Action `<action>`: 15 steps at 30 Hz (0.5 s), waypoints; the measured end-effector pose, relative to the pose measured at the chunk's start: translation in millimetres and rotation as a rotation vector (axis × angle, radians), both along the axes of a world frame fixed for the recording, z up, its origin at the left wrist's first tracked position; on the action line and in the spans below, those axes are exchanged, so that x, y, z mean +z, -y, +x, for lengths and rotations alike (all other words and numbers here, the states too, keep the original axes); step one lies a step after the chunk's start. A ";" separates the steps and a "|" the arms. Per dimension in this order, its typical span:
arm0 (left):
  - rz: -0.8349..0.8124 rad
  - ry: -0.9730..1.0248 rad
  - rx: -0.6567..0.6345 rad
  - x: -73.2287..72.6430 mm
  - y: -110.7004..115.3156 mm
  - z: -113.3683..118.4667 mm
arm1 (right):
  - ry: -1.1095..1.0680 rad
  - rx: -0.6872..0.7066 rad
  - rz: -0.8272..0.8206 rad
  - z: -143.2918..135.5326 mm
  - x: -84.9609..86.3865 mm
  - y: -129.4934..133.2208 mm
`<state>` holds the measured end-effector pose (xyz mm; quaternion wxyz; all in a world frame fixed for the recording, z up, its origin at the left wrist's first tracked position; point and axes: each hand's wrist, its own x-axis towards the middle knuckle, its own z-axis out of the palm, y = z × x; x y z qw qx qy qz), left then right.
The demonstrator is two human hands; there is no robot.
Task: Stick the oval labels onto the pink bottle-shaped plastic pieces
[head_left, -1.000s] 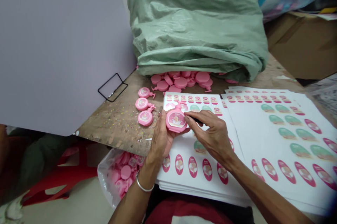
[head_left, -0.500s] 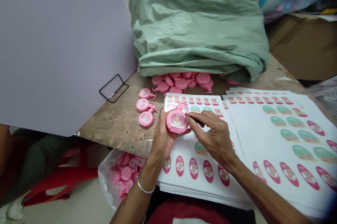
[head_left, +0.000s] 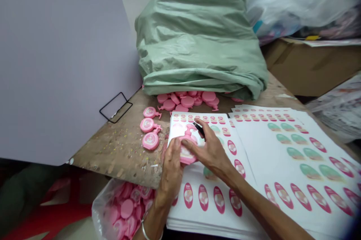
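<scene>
A pink toy pump bottle [head_left: 187, 157] with a round label on its face is held over a sheet of stickers [head_left: 194, 176]. My left hand [head_left: 172, 168] grips it from the left side, the thumb on its rim. My right hand [head_left: 210, 149] lays its thumb across the label, while its fingers keep hold of a small slim black tool [head_left: 199, 129]; the tool's exact kind is unclear. Part of the label is hidden under the thumbs. To the left, three labelled pink bottles [head_left: 150, 140] lie in a column on the worn table [head_left: 118, 153].
Plain pink bottles [head_left: 187, 101] spill from under a green sack [head_left: 197, 52] at the back. A second pile of sticker sheets [head_left: 262, 149] lies to the right. Below the table's left edge hangs a plastic bag [head_left: 98, 202] of pink bottles. A black wire stand [head_left: 124, 109] is near the grey panel [head_left: 62, 63].
My right thumb has moved onto the label, and the black tool has swung up away from the bottle's face. The camera view has shifted, so the table sits lower in the picture.
</scene>
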<state>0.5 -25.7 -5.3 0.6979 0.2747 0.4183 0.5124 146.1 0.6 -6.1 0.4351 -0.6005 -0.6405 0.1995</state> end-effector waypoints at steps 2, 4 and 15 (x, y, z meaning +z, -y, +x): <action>0.030 -0.118 0.049 -3.7 -3.0 -9.4 | 0.007 -0.041 -0.021 14.4 -8.1 -18.2; 0.043 -0.364 0.150 -9.4 -12.3 -24.7 | 0.071 -0.107 -0.060 41.8 -14.1 -45.2; 0.434 -1.258 0.363 -31.8 -69.0 -80.3 | 0.398 -0.428 -0.238 102.2 -21.5 -179.8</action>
